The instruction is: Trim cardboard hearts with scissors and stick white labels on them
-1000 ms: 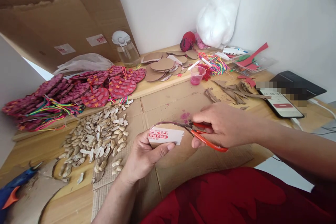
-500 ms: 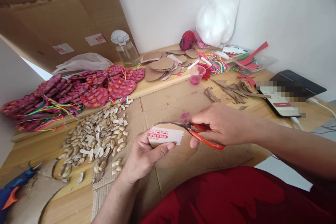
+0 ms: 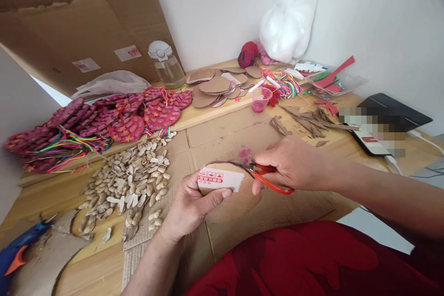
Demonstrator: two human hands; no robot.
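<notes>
Between the thumb and fingers of my left hand (image 3: pixel 194 206) is a rounded cardboard piece (image 3: pixel 239 187) with a white label printed in red. My right hand (image 3: pixel 291 164) grips a pair of scissors (image 3: pixel 272 182) by its orange-red handles. The scissor blades lie along the upper edge of the cardboard piece, their tips pointing left. Beneath both hands spreads a flat cardboard sheet (image 3: pixel 229 134) with pink stains. Just left of my left hand lies a heap of peanut shells (image 3: pixel 132 180).
At the back are stacked cardboard cutouts (image 3: pixel 215 85), pink decorated pieces (image 3: pixel 161 115), a bottle (image 3: pixel 168 67) and a plastic cup (image 3: pixel 260 100). Cardboard scraps (image 3: pixel 308 120) and a phone (image 3: pixel 373 141) lie to the right. A blue glue gun (image 3: pixel 24 243) rests at the left front.
The scissor handles have drawn closer together in my right hand. My left hand holds the cardboard piece nearly still; the whole view has shifted slightly.
</notes>
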